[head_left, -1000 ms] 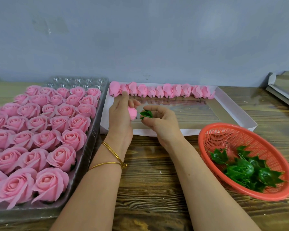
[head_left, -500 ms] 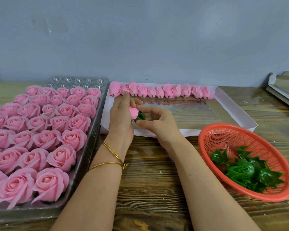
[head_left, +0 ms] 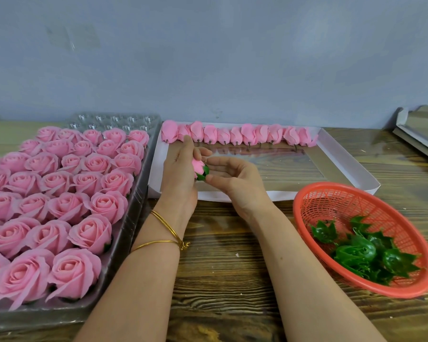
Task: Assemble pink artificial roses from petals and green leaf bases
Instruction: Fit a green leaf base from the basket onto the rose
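Head view. Centre of frame: left hand [head_left: 181,176], grip curled round one pink bud [head_left: 198,166]. The right hand [head_left: 235,180] has its grip pinching the green leaf base [head_left: 205,173] at that bud's lower end (thumb below, forefinger above). Left: tray [head_left: 132,213] of finished roses [head_left: 89,233]. Upper centre: white box [head_left: 349,166], row of buds [head_left: 247,134]. Lower right: red basket [head_left: 331,203], loose leaf bases [head_left: 356,253]. All on the table [head_left: 220,280].

Rose tray [head_left: 131,213] and basket [head_left: 331,206] flank bare tabletop [head_left: 215,280].
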`<state>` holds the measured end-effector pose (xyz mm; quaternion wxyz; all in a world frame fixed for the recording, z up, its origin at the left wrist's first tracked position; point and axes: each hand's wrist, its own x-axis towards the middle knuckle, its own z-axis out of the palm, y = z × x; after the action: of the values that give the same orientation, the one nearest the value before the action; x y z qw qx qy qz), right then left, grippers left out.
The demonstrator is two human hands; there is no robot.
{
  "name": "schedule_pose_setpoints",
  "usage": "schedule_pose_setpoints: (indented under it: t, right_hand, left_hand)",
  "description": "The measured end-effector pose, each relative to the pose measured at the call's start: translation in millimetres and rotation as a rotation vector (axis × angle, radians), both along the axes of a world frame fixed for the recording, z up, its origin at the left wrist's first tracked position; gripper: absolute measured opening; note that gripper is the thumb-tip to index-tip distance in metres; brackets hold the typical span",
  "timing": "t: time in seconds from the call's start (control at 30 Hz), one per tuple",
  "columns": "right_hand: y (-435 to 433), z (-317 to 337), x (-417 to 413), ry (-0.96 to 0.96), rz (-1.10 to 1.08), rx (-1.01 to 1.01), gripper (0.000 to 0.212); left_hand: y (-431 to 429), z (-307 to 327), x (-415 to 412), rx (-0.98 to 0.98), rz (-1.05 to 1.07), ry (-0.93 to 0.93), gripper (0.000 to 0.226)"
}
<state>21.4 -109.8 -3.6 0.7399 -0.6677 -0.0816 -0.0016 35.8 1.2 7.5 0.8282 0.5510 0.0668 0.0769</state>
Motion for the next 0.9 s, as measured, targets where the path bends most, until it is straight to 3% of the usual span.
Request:
schedule_pose_setpoints:
  t: [0.27,0.57,0.9]
  right_hand:
    - [-1.1,-2.4,1.5,0.04,0.0,-0.075,0.021]
    - [-0.7,-1.7,0.5,0.08,0.004,-0.025,0.026]
    - [1.2,-3.1,1.2,0.022,0.039,-0.077,0.032]
  left_hand:
    - [0.7,-1.2,1.2,0.012,0.007,0.005,0.047]
    - [2.3,-4.0,4.7,0.013,0.015,0.024,0.045]
    - [5.8,-7.0,10.5,-0.139,-0.009,0.099,0.048]
